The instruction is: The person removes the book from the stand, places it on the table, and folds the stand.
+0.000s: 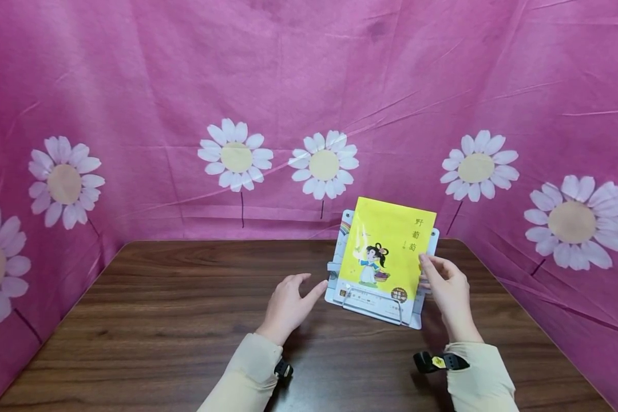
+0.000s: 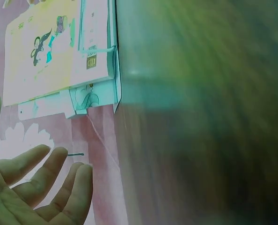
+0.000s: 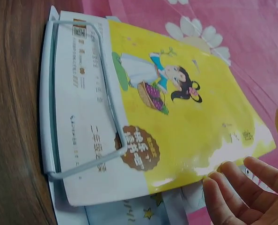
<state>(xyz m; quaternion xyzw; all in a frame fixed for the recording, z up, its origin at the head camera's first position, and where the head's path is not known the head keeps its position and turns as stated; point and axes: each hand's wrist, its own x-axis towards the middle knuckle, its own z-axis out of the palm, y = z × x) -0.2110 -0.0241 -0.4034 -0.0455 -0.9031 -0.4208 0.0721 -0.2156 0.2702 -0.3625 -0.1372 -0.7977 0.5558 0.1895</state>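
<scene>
A yellow book [image 1: 391,240], its cover showing a girl with a basket of grapes, leans upright on a pale blue book stand [image 1: 333,292]. The stand's wire holder [image 3: 118,115] crosses the front of the book's lower part. My right hand [image 1: 449,286] is at the book's right edge. In the right wrist view its fingertips [image 3: 215,183] lie along that edge, and the thumb stands apart from the cover. To the left of the stand, my left hand [image 1: 290,306] has its fingers spread and loosely bent, holding nothing. The left wrist view shows a gap between it and the book [image 2: 40,56].
Book and stand are on a dark wood-grain table [image 1: 185,326], toward its right side. A pink cloth [image 1: 159,86] printed with white daisies hangs behind the table and along both sides. Each wrist wears a black strap, such as the right wrist strap [image 1: 455,361].
</scene>
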